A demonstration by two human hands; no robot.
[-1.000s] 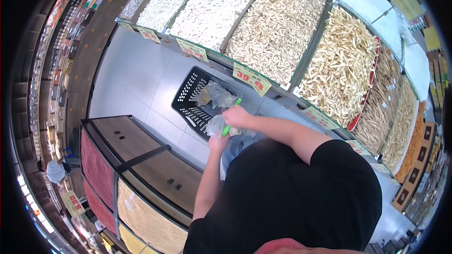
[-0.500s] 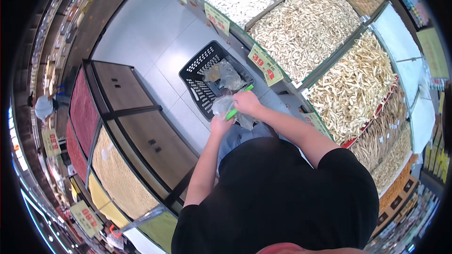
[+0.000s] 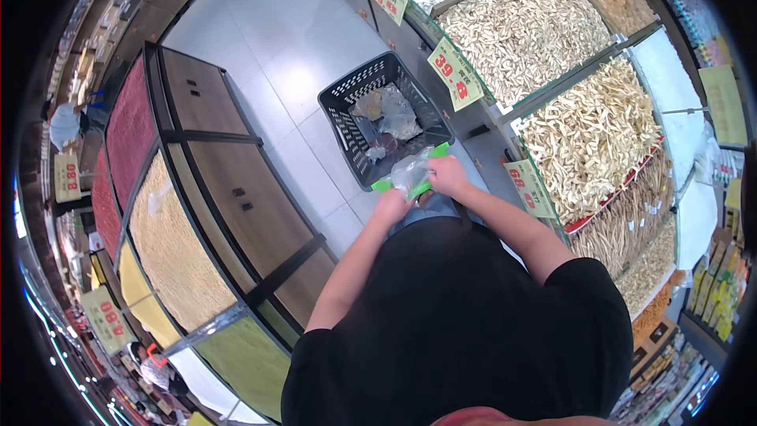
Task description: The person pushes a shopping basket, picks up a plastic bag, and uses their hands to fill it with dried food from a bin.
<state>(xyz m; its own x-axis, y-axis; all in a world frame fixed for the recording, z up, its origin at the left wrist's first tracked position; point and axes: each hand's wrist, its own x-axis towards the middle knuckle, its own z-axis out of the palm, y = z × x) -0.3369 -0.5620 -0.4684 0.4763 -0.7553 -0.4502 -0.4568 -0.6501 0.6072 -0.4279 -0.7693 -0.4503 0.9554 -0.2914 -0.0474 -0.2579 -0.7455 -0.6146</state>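
Both my hands hold a clear plastic bag [image 3: 409, 174] with bright green strips along its edges, low in front of my body. My left hand [image 3: 393, 206] has its fingers closed on the near left edge. My right hand [image 3: 448, 177] grips the right side, by a green strip. Whether anything is inside this bag I cannot make out. Just beyond it, a black plastic shopping basket [image 3: 337, 122] stands on the tiled floor. Inside the basket lie several clear bags [image 3: 398, 114] with contents too blurred to name.
Bins of pale dried slices [image 3: 524, 35] and dried strips [image 3: 591, 142] line the right, with price signs [image 3: 455, 73] at their edge. On the left, grain bins [image 3: 169, 244] sit above brown cabinets [image 3: 236, 197]. A person in a light top [image 3: 66, 126] is at far left.
My view has shifted, and the basket shows higher and further right. The green strips, close together before, now show at both sides of the bag, which looks spread wider between my hands.
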